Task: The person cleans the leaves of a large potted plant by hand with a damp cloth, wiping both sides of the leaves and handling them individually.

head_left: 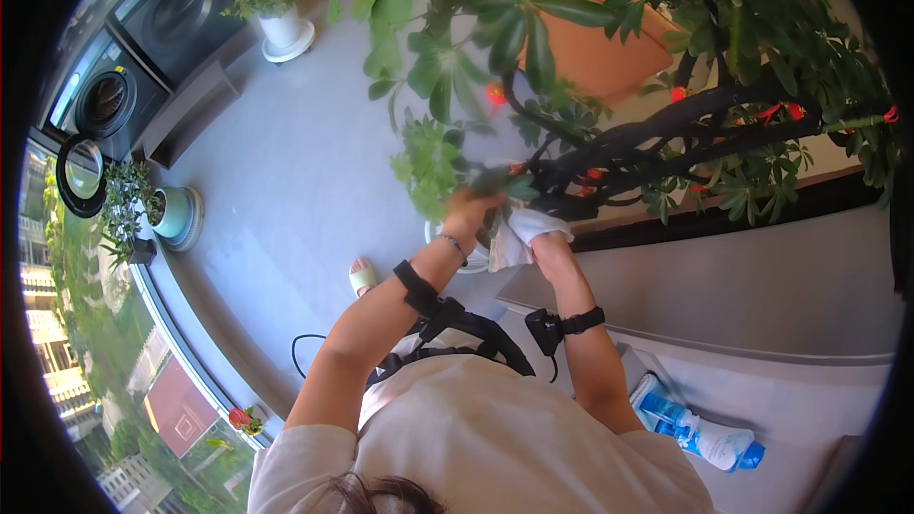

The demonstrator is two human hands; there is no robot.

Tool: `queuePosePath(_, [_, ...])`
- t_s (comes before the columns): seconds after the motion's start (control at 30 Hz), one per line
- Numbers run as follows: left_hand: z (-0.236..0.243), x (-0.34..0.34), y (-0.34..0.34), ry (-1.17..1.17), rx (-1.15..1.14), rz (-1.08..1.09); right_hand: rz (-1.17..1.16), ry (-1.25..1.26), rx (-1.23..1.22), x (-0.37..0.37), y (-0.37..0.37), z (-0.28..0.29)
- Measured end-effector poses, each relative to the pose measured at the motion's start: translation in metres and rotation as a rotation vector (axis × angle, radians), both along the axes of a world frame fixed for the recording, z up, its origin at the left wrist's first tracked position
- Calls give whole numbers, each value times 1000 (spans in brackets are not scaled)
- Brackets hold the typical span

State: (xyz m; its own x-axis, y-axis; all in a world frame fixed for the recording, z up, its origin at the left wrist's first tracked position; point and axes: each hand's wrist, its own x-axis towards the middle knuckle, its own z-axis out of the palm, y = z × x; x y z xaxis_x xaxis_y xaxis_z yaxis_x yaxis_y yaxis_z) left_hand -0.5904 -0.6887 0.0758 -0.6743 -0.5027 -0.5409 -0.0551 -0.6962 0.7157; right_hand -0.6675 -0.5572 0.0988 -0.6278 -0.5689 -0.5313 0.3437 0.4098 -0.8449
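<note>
A large potted plant with glossy green leaves [519, 14] and thick dark braided stems [657, 148] spreads before me. Small red ornaments hang among the stems. My right hand [549, 246] grips a white cloth [514, 236] low beside the stems. My left hand [468, 214] is right next to it, up against the lower leaves; its fingers are blurred and partly covered, so their grip is unclear. Under the hands, part of a white round pot rim [447, 262] shows. Black straps with small boxes sit on both forearms.
Blue-and-white bottles [709, 438] lie on a ledge at lower right. A grey counter [743, 276] runs along the right. At far left are two front-loading machines, one with its round door [82, 175] swung out. Potted plants [279, 29] stand along the floor and window.
</note>
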Motion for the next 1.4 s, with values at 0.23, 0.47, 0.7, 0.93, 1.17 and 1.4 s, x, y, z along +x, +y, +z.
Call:
queuePosePath(0.23, [14, 4, 4, 2, 52, -22, 13, 143, -23, 10, 32, 9])
queuePosePath(0.47, [-15, 2, 1, 11, 105, 37, 29, 615, -187, -10, 27, 21])
queuePosePath(0.7, [-19, 6, -5, 91, -85, -26, 84, 1193, -190, 5, -20, 15])
queuePosePath(0.93, [-7, 13, -5, 106, 21, -76, -18, 1098, -81, 0, -25, -11])
queuePosePath(1.17, [-26, 7, -7, 171, 5, -49, -32, 1137, -235, 11, -34, -1])
queuePosePath(1.4, [-28, 5, -6, 160, -24, -7, 65, 983, -9, 7, -29, 9])
